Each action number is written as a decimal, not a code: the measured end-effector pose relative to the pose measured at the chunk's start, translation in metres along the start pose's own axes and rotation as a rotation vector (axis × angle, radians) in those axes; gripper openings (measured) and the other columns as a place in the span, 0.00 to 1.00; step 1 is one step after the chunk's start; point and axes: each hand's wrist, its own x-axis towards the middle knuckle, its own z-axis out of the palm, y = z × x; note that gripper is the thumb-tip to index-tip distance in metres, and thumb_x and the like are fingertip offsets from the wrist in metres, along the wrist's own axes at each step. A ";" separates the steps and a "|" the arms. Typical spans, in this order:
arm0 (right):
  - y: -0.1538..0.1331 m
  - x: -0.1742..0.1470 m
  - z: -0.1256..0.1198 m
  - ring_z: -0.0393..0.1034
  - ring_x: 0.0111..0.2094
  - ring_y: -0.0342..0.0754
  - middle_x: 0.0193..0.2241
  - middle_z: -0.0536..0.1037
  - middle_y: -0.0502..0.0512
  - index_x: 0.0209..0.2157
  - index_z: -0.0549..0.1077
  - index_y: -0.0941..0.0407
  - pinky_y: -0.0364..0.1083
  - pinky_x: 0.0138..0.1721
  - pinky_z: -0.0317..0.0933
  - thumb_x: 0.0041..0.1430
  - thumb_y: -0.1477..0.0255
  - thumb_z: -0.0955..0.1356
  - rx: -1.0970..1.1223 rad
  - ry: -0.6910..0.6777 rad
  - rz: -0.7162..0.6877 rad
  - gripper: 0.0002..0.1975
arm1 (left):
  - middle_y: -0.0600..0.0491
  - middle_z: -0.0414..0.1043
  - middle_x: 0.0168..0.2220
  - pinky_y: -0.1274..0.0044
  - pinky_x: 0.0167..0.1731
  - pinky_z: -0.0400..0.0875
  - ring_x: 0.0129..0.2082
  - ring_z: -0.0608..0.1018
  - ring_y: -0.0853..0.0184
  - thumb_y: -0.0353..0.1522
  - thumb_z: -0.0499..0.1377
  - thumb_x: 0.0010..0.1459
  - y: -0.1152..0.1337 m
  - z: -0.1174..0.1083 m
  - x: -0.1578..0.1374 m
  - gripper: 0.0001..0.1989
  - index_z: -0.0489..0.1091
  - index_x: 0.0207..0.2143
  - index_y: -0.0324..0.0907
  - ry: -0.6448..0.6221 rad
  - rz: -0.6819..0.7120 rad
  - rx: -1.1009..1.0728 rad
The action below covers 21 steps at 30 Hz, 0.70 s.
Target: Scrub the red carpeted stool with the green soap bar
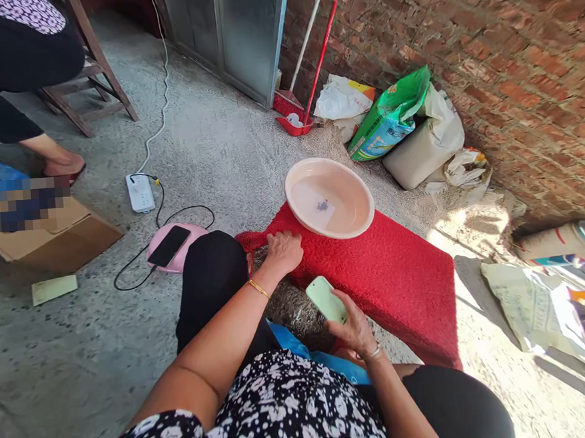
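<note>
My left hand (283,253) is on the near left part of the red cloth (401,271) that covers a low bench. Its fingers are curled down against the cloth, and a bunched end of it sticks out to the left. My right hand (354,325) holds a pale green flat block (324,297) with rounded corners, tilted up over my lap; I cannot tell its kind. On the far left end of the bench stands a pale pink basin (299,205), with a dark printed patch showing at its bottom.
On the left are a power strip (140,193), a black phone (170,245) with its cable on a pink stool (193,232), and a cardboard box (68,241). A seated person's foot (60,158) is behind. Sacks (386,119), a dustpan (294,125) and a bucket (555,244) line the brick wall.
</note>
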 end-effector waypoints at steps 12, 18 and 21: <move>-0.066 0.212 -0.119 0.60 0.49 0.58 0.49 0.64 0.62 0.54 0.63 0.58 0.54 0.48 0.56 0.57 0.57 0.65 -0.152 0.390 0.015 0.28 | 0.41 0.70 0.42 0.64 0.42 0.60 0.44 0.71 0.55 0.32 0.49 0.58 0.001 0.001 -0.003 0.15 0.70 0.44 0.39 0.033 -0.005 0.013; -0.064 0.272 -0.087 0.64 0.44 0.58 0.43 0.69 0.62 0.44 0.68 0.60 0.55 0.46 0.58 0.52 0.64 0.71 -0.482 0.067 0.230 0.21 | 0.40 0.69 0.41 0.64 0.41 0.59 0.42 0.71 0.54 0.31 0.48 0.59 0.001 0.005 -0.003 0.16 0.70 0.45 0.38 0.045 -0.005 -0.014; -0.062 0.278 -0.091 0.65 0.40 0.55 0.37 0.71 0.59 0.37 0.70 0.60 0.50 0.41 0.60 0.44 0.69 0.73 -0.487 0.069 0.191 0.17 | 0.39 0.69 0.42 0.64 0.40 0.58 0.42 0.70 0.55 0.31 0.47 0.59 0.003 0.007 -0.002 0.16 0.70 0.45 0.38 0.029 -0.026 -0.020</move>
